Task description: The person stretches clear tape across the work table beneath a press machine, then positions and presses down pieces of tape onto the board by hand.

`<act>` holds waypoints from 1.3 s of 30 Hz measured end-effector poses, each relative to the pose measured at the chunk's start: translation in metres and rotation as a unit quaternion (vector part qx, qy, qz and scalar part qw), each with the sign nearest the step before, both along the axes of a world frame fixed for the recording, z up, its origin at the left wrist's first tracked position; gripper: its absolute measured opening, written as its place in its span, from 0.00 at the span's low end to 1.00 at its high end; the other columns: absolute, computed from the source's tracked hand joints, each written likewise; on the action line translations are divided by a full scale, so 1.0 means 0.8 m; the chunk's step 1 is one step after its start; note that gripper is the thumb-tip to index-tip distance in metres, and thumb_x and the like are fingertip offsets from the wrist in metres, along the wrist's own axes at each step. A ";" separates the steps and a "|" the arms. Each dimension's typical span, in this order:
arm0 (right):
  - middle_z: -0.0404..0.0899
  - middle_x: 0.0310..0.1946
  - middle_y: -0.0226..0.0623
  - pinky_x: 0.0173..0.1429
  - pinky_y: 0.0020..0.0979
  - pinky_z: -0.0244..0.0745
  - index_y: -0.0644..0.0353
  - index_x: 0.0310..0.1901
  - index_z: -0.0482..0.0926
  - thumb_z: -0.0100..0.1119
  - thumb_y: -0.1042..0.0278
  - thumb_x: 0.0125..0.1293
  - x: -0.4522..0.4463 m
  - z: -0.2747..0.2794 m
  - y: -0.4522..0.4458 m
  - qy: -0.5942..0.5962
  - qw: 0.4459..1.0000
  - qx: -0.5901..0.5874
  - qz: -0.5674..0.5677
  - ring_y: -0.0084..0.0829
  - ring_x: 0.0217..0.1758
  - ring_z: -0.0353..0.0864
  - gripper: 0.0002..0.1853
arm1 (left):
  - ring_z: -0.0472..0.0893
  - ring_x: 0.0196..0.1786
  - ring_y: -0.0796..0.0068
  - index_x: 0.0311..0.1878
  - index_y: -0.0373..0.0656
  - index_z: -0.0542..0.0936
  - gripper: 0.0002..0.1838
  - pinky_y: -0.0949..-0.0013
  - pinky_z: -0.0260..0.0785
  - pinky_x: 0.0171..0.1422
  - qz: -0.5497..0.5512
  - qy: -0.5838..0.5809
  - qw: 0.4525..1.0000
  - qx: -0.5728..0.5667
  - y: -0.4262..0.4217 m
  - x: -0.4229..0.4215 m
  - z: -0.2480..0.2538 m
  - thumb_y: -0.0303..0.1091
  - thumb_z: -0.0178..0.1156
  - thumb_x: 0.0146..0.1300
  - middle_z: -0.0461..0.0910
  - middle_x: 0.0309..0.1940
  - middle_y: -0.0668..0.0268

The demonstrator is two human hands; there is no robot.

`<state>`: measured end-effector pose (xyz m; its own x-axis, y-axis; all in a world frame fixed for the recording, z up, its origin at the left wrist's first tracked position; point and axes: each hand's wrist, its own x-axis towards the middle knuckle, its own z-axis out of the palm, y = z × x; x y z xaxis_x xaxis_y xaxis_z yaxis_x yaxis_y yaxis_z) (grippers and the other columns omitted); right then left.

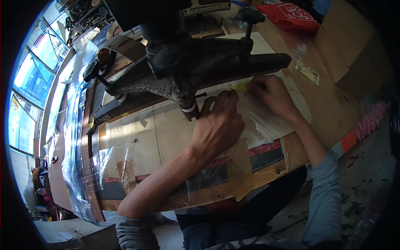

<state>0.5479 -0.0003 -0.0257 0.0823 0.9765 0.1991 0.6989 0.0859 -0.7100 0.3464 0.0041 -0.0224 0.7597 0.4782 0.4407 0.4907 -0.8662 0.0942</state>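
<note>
A dark cast-metal machine head [171, 66] with knobbed arms stands over a pale board [137, 133] on the bench. My left hand [218, 123] rests beside its lower tip, fingers bent forward and their ends partly hidden; whether it grips something is unclear. To the right, my right hand [271, 93] has its fingers pinched at a small yellow piece [239, 86]. Beneath that hand lies clear plastic film [260, 118] on the board. Brown tape [239, 171] crosses the board's front edge.
A red bag [289, 16] and a cardboard box [350, 46] are at the back right. A yellow printed card [307, 72] lies near them. Clear plastic sheeting [75, 137] hangs along the left side, near windows. The wooden bench edge [266, 174] runs in front of me.
</note>
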 end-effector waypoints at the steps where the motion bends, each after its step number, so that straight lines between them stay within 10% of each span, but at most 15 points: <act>1: 0.81 0.30 0.49 0.41 0.37 0.72 0.64 0.37 0.82 0.57 0.66 0.61 -0.002 0.000 -0.001 -0.011 1.000 0.012 -0.003 0.42 0.35 0.82 0.11 | 0.70 0.58 0.58 0.50 0.23 0.73 0.22 0.54 0.66 0.59 0.005 0.008 1.000 -0.003 0.000 0.000 0.000 0.32 0.53 0.57 0.68 0.56 0.50; 8: 0.80 0.27 0.46 0.38 0.40 0.71 0.60 0.36 0.82 0.58 0.63 0.61 -0.010 -0.002 0.001 -0.039 0.997 0.049 -0.038 0.45 0.33 0.81 0.10 | 0.66 0.62 0.58 0.35 0.26 0.80 0.16 0.53 0.64 0.61 0.018 -0.032 0.998 0.055 0.003 0.007 -0.005 0.32 0.56 0.51 0.69 0.57 0.47; 11: 0.80 0.25 0.45 0.37 0.40 0.72 0.60 0.36 0.82 0.58 0.61 0.61 -0.021 0.001 0.002 -0.062 0.995 0.040 -0.066 0.45 0.31 0.81 0.11 | 0.65 0.64 0.57 0.53 0.24 0.71 0.25 0.54 0.60 0.65 0.043 0.022 0.999 0.010 0.003 0.005 -0.007 0.35 0.51 0.56 0.67 0.60 0.49; 23: 0.79 0.21 0.47 0.35 0.44 0.74 0.63 0.31 0.81 0.59 0.61 0.60 -0.032 -0.002 0.007 -0.120 0.986 0.069 -0.096 0.47 0.30 0.81 0.12 | 0.67 0.60 0.61 0.43 0.25 0.77 0.21 0.57 0.63 0.61 0.033 -0.023 0.999 0.020 0.005 0.005 -0.008 0.34 0.56 0.49 0.69 0.57 0.48; 39: 0.80 0.23 0.47 0.35 0.43 0.76 0.63 0.29 0.82 0.60 0.62 0.58 -0.043 0.005 0.004 -0.145 0.980 0.053 -0.129 0.46 0.30 0.82 0.11 | 0.72 0.56 0.53 0.53 0.21 0.69 0.26 0.59 0.65 0.61 0.048 -0.029 0.997 -0.058 -0.001 0.007 -0.008 0.32 0.52 0.55 0.70 0.53 0.46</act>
